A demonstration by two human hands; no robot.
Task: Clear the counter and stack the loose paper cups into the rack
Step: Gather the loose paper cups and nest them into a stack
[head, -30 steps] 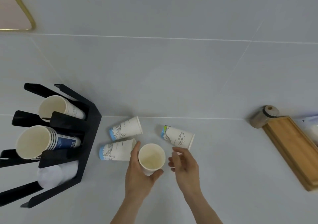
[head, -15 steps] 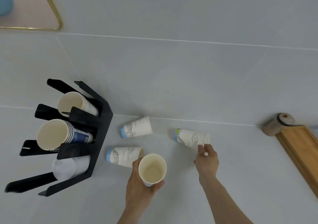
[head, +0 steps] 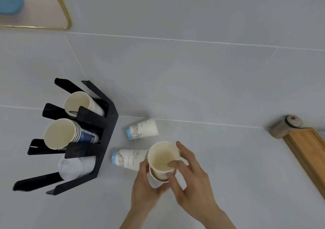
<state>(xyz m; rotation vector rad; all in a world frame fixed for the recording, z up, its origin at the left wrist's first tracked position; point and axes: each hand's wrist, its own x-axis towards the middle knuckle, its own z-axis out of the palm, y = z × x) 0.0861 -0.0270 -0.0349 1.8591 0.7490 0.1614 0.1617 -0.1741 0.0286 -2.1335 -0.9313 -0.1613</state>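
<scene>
Near the middle of the view, a little toward 5 o'clock, the left hand holds a paper cup from the 9 o'clock side, its fingers closed around the wall of this cup. The right hand holds a second cup by the rim, with the thumb inside the mouth and the other fingers on the outside. The bottom of this second cup sits partly inside the lower cup, tilted; both mouths face up to the camera.

Two loose cups lie on their sides on the grey surface. One printed cup lies just at 9 o'clock of the hands, touching or almost touching the left hand; I cannot tell which. The other lying cup is at 11 o'clock of the hands, near the wall line, apart from the first one.

The black rack stands at 9 o'clock of the view. Its upper slot holds white cups, the middle slot holds a stack with blue print, and the lower slot holds something white and blurred.

At 3 o'clock a wooden tray lies on the surface, with a small jar at its far corner.
</scene>
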